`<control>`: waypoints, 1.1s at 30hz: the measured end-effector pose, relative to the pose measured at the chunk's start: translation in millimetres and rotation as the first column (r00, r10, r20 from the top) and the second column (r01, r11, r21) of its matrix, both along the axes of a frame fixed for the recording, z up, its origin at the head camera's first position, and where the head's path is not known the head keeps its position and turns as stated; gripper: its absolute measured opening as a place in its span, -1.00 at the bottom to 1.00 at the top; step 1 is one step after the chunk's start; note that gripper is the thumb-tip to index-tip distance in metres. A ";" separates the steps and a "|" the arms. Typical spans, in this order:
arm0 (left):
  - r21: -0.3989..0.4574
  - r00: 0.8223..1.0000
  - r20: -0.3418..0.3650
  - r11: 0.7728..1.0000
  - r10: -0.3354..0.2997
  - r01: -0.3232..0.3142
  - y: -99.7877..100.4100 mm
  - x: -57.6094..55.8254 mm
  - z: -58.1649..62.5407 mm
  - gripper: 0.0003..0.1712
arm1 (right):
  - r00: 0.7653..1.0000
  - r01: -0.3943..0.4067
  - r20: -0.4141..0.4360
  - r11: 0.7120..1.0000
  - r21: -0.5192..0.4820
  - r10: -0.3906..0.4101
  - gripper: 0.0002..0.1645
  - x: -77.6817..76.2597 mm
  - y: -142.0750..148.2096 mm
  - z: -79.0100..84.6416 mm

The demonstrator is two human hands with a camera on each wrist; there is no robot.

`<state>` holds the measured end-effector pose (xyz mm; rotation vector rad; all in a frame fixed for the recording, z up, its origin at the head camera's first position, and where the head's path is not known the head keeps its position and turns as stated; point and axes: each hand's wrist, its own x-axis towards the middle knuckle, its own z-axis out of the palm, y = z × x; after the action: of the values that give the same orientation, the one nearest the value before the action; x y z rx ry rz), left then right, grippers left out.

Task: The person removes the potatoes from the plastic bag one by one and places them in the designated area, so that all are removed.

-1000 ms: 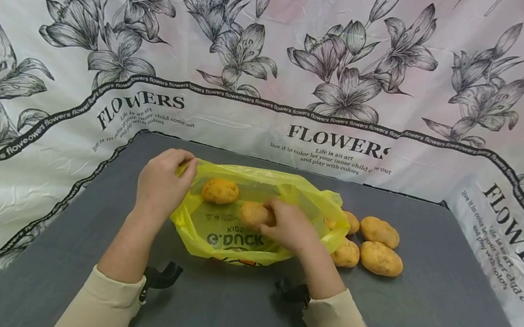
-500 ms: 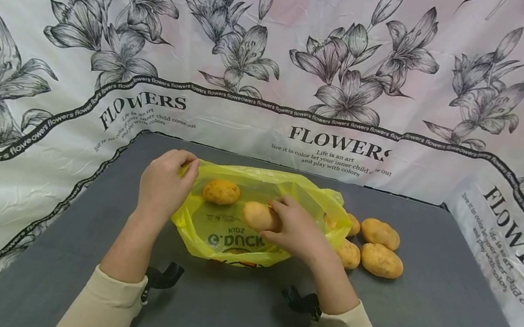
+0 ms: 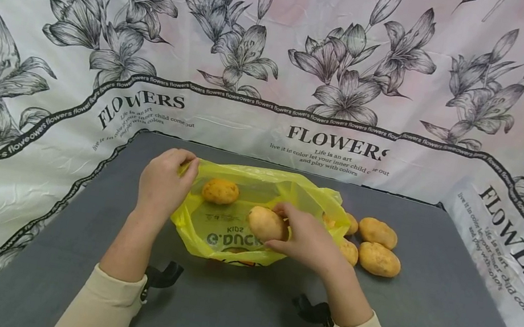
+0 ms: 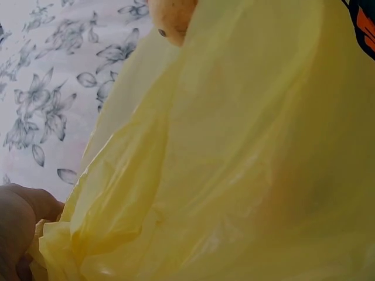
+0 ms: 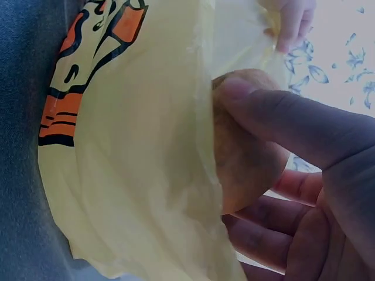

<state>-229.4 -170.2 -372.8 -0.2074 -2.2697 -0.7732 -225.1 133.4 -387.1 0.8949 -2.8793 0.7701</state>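
Observation:
A yellow plastic bag (image 3: pixel 207 241) with printed lettering lies mouth open on the table. At its left edge my left hand (image 3: pixel 165 182) pinches the rim; the left wrist view has the bunched plastic of the bag (image 4: pixel 129 193) by the thumb. Over the bag's mouth, toward its right, my right hand (image 3: pixel 308 241) grips a potato (image 3: pixel 266 224) between thumb and fingers. In the right wrist view the gripped potato (image 5: pixel 249 152) is partly behind the bag's edge. Another potato (image 3: pixel 220 191) sits inside the bag at the left.
Several potatoes (image 3: pixel 379 259) stand grouped on the grey table (image 3: pixel 433 319) just right of the bag, some partly behind its edge. A white cloth with flower print (image 3: pixel 242 125) hangs behind and along the sides of the table.
My right hand has drawn back to the right and toward me with the potato, which shows more fully above the bag. My left hand has stayed at the rim.

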 end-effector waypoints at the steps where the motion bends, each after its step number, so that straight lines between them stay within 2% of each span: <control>1: 0.000 1.000 0.000 1.000 -0.001 0.001 0.2 0.3 0.4 -0.81 | 1.000 -0.005 0.008 1.000 -0.010 0.005 -0.27 1.2 1.2 0.7; 6: 0.001 1.000 0.001 1.000 -0.003 0.003 1.2 0.5 0.3 -0.81 | 0.999 -0.015 0.045 0.999 -0.051 0.018 -0.25 8.2 8.1 5.3; 12: 0.001 1.000 0.007 1.000 -0.004 0.004 2.4 0.6 -0.1 -0.80 | 0.998 -0.046 0.045 0.997 -0.066 0.049 -0.23 16.2 23.7 6.4; 21: -0.009 1.000 0.006 1.000 0.004 -0.004 0.7 -1.1 -0.5 -0.80 | 0.992 -0.056 0.103 0.993 -0.105 0.067 -0.32 28.5 51.8 12.5; 27: -0.009 1.000 0.016 1.000 0.009 -0.009 -0.7 -0.7 -2.2 -0.80 | 0.989 -0.029 0.141 0.997 -0.075 0.039 -0.30 36.7 65.3 23.5; 33: -0.006 1.000 0.016 1.000 0.007 -0.007 -0.8 -0.6 -1.6 -0.79 | 0.993 -0.016 0.118 1.000 -0.005 0.016 -0.18 51.1 81.6 40.1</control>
<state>-230.1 -171.1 -374.4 -0.1965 -2.2869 -0.7671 -174.0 215.0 -347.0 0.9027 -2.9736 0.8579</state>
